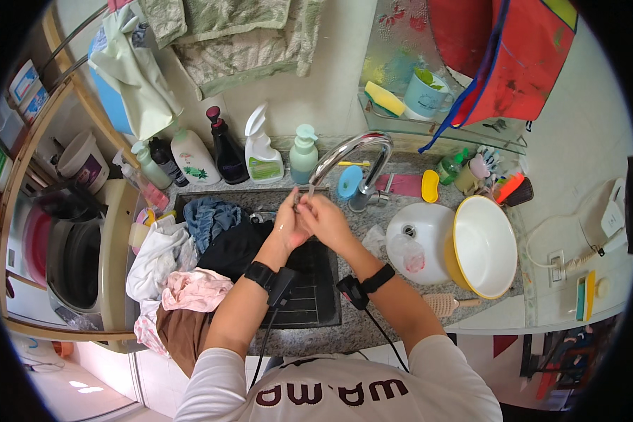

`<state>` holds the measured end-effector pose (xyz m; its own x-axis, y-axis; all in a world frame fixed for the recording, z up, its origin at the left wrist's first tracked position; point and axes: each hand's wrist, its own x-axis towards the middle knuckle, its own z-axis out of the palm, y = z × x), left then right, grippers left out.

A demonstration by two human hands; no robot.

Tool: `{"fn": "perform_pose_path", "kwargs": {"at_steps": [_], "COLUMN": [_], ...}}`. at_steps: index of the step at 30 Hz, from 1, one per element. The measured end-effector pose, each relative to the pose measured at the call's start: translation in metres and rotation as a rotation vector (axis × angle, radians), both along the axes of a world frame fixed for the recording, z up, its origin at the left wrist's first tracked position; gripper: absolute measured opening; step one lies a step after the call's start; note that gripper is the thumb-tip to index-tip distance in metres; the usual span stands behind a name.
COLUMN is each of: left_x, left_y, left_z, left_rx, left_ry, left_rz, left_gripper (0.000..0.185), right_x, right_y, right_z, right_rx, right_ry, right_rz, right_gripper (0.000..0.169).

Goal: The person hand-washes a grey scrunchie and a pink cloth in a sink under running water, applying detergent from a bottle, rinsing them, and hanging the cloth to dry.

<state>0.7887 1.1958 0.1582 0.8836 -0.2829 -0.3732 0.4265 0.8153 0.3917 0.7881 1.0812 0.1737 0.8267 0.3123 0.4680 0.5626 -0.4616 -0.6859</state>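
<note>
Under the spout of the chrome faucet [360,142], water runs onto my two hands, which meet over the dark sink [316,295]. My left hand [290,224] is turned palm up with suds or water on its wrist. Against its fingers lies my right hand [323,219], its fingers curled inward; whether something small is between them cannot be told. Left of my hands, blue denim cloth [211,219] and black cloth [235,248] lie in the sink. White [161,258], pink [195,290] and brown [182,332] clothes are heaped over its left edge.
Pump and spray bottles [264,153] line the wall behind the sink. At right are a round white basin [419,227], a yellow-rimmed bowl [485,248], a hairbrush [446,304] and a yellow soap dish [430,185]. A glass shelf [453,132] hangs above; a washing machine [105,264] stands left.
</note>
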Motion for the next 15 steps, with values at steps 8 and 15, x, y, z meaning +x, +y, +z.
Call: {"fn": "perform_pose_path", "kwargs": {"at_steps": [8, 15], "left_x": [0.012, 0.009], "left_y": [-0.003, -0.007], "left_z": [-0.024, -0.008], "left_rx": [0.021, -0.043], "left_ry": [0.025, 0.046], "left_rz": [0.069, -0.145], "left_gripper": [0.016, 0.023], "right_x": [0.004, 0.071], "right_y": [-0.080, -0.166], "right_z": [-0.004, -0.073], "right_rx": [0.063, -0.171], "right_ry": [-0.031, 0.143], "right_rz": [-0.028, -0.667], "right_gripper": [0.010, 0.045]}}
